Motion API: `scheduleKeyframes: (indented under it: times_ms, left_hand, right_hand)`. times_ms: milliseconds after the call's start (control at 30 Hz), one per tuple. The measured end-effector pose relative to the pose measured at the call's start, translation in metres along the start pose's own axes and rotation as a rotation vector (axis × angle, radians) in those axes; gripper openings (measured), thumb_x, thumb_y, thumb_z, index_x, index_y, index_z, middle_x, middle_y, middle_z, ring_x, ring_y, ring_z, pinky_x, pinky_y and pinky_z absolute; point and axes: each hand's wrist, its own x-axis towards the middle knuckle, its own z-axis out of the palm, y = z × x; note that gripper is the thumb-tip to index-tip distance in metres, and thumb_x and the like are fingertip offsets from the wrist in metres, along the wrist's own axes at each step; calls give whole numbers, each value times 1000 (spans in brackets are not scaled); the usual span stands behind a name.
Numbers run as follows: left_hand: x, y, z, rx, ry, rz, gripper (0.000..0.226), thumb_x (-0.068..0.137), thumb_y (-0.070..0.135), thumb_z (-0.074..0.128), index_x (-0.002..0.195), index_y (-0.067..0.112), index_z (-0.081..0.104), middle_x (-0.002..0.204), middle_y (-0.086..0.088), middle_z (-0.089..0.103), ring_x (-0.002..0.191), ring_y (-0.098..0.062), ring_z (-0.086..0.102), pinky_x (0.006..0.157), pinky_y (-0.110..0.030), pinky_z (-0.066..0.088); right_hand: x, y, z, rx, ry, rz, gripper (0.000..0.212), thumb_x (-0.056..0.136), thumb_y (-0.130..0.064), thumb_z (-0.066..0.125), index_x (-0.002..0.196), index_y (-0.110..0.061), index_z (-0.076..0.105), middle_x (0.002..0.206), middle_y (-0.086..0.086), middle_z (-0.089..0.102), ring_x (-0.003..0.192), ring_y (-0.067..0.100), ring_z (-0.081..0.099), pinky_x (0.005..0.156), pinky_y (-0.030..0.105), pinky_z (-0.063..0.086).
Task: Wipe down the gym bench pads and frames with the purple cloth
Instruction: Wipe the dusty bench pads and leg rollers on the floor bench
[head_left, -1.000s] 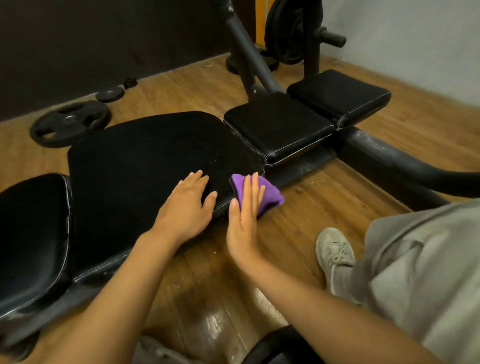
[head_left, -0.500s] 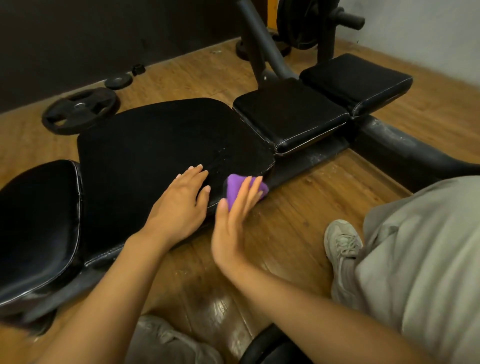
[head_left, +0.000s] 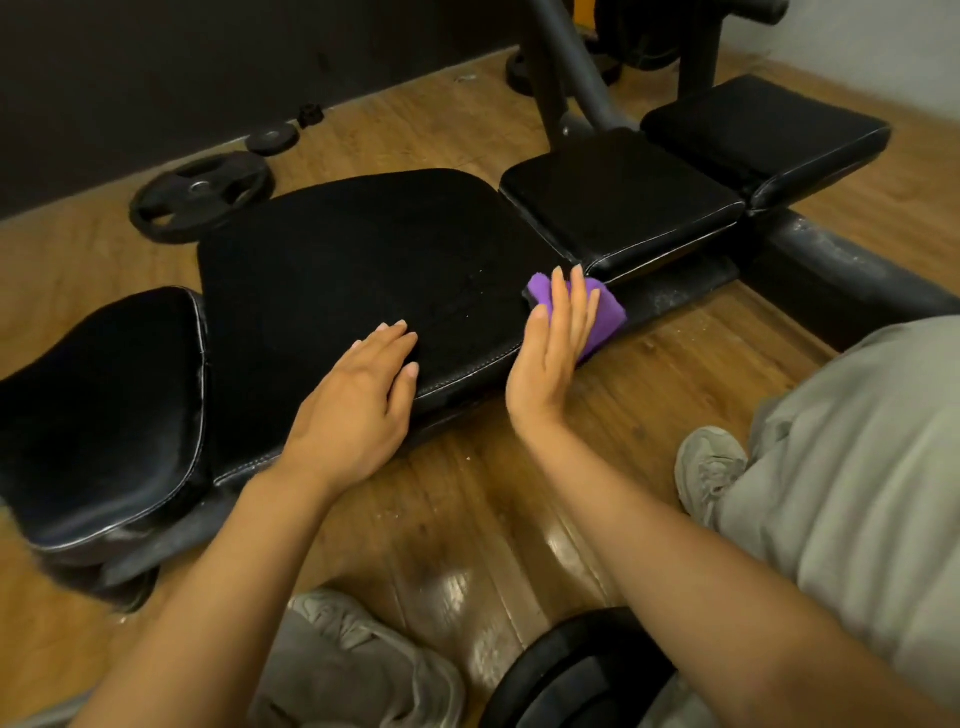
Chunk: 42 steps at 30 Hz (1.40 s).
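Grey shoe (head_left: 363, 670) and a dark round weight plate (head_left: 582, 675) sit nearest you on the wooden floor (head_left: 467, 519), with your other shoe (head_left: 709, 470) tucked under the grey trouser leg at the near right; you look to be crouched low so both arms reach the bench edge. Your left hand (head_left: 358, 400) lies palm down on the near edge of the large middle pad (head_left: 337, 270), fingers together and flat, gripping nothing; it reads as a brace to steady you and the pad. Your right hand (head_left: 553, 358) stands on edge just beside that pad's near right corner, fingers straight and slightly fanned, pressing the purple cloth (head_left: 605, 317) flat against the corner's side rather than pinching it. That posture suits wiping the vertical side of the pad and the dusty frame rail (head_left: 675, 291) right next to the cloth. Left of the middle pad is a rounded pad (head_left: 98, 405); to the far right are two square pads (head_left: 623, 202), then the frame's upright posts (head_left: 566, 67). Loose plates (head_left: 200, 200) lie on the floor by the dark far wall. No brand, label or writing is legible anywhere.
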Motion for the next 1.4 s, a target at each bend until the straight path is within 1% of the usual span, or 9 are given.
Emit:
scheduleKeyframes:
  times_ms: [133, 300, 467, 567, 700, 833, 1000, 1200, 1400]
  left_hand:
    - [-4, -2, 2, 23, 34, 8, 45, 103, 32, 35, 147, 22, 36, 155, 8, 31, 142, 0, 19, 110, -13, 7]
    - [-7, -9, 1, 1, 18, 22, 44, 103, 27, 35, 147, 22, 36, 154, 8, 32, 140, 3, 18, 111, -15, 9]
    - [-9, -14, -4, -28, 3, 58, 43, 103, 29, 36, 146, 23, 38, 153, 10, 34, 138, 6, 17, 114, -18, 13]
    - [-10, -16, -4, -38, 8, 77, 43, 103, 28, 36, 145, 23, 39, 153, 9, 35, 136, 7, 17, 113, -17, 12]
    - [-15, -20, -4, -34, 25, 100, 43, 103, 28, 36, 146, 20, 40, 153, 7, 35, 141, 1, 21, 113, -14, 10]
    - [-24, -32, -1, -15, 96, 121, 43, 103, 29, 35, 143, 17, 44, 150, 2, 42, 142, -7, 28, 117, -22, 15]
    - [-55, -43, 11, -14, 368, 86, 44, 100, 30, 38, 137, 9, 50, 142, -5, 50, 138, -15, 37, 118, -32, 22]
    - [-67, -17, 39, 144, 470, 154, 45, 99, 29, 46, 138, 7, 49, 143, -9, 49, 137, -20, 40, 118, -41, 24]
    - [-41, 20, 69, 249, 514, 183, 50, 97, 31, 52, 137, 2, 48, 144, -14, 47, 136, -27, 41, 117, -45, 25]
  right_hand:
    - [-50, -6, 13, -75, -44, -118, 51, 101, -38, 22, 150, -22, 16, 158, -6, 7, 147, 24, -9, 120, 48, 7]
    - [-125, 2, 31, -247, -285, -357, 56, 102, -42, 18, 150, -33, -8, 157, -11, -18, 142, 33, -25, 116, 45, -13]
    - [-63, 27, 1, -390, -315, -831, 52, 102, -40, 25, 150, -30, 8, 159, -8, 8, 147, 18, -1, 120, 35, 3]
    - [-37, 27, -10, -498, -338, -908, 52, 99, -45, 25, 145, -22, 20, 149, 5, 26, 142, 24, 21, 116, 37, 19]
    - [-33, 23, -13, -504, -322, -886, 51, 99, -42, 26, 140, -12, 31, 147, 9, 30, 137, 28, 29, 117, 33, 16]
    - [-45, 12, -14, -534, -358, -805, 48, 101, -38, 23, 141, -12, 28, 148, 6, 28, 139, 30, 24, 116, 42, 19]
    - [-52, -1, -28, -744, -609, -800, 63, 97, -40, 33, 149, -12, 10, 156, 4, 10, 145, 33, 5, 116, 54, 13]
    - [-41, -40, -54, -738, -1001, -601, 68, 100, -24, 34, 150, -19, -11, 158, -6, -17, 144, 12, -23, 118, 38, -13]
    - [24, -88, -71, -709, -1348, -494, 53, 101, -10, 37, 150, -23, 24, 155, -12, 22, 136, -6, 22, 115, 17, 15]
